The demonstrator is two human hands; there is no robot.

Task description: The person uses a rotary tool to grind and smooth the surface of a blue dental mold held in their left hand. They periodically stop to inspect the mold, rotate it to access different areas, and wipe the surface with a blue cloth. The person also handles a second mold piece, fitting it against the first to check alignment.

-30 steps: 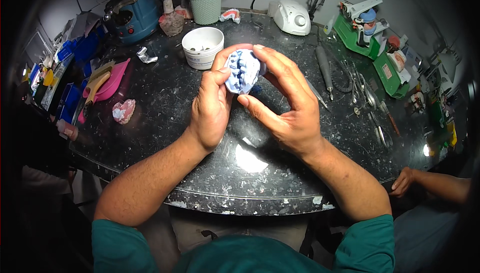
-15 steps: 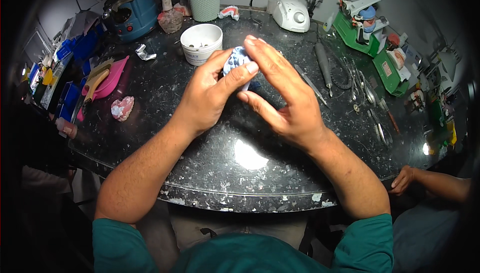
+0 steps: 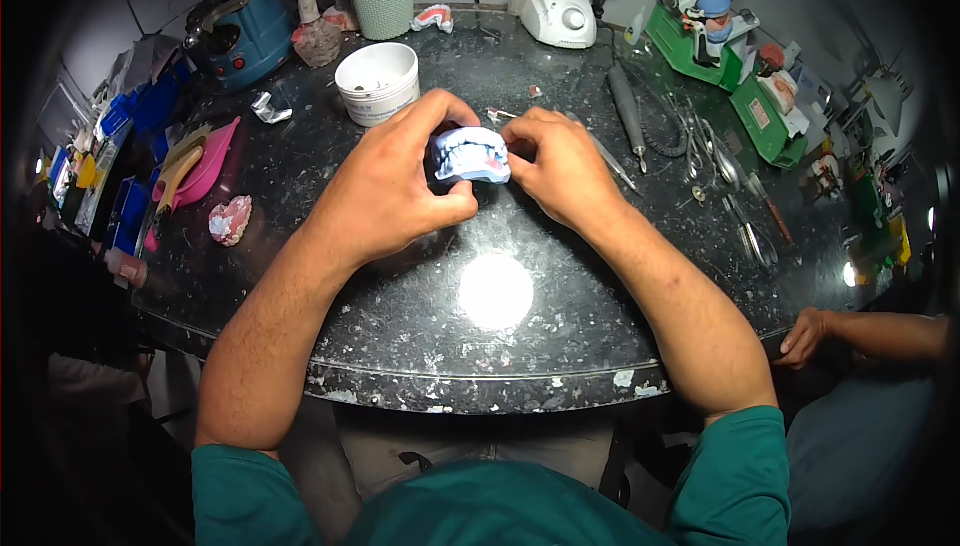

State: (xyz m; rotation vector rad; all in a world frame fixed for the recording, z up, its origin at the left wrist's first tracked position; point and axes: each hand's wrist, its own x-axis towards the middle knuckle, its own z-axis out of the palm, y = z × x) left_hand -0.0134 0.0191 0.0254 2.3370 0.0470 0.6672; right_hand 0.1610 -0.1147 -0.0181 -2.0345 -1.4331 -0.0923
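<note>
Between left hand (image 3: 395, 176) and right hand (image 3: 563, 164) | blue dental model (image 3: 470, 155) | touching both

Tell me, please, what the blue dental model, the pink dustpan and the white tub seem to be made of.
Blue dental model: probably gypsum stone or plaster, judging by its matte, chalky surface.
Pink dustpan: likely moulded plastic, with smooth, even colour and a soft sheen.
White tub: apparently plastic, smooth and satin, with a thin, even rim.

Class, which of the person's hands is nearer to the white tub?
Left. The left hand is just in front of the white tub; the right hand is farther off, to its right.
</note>
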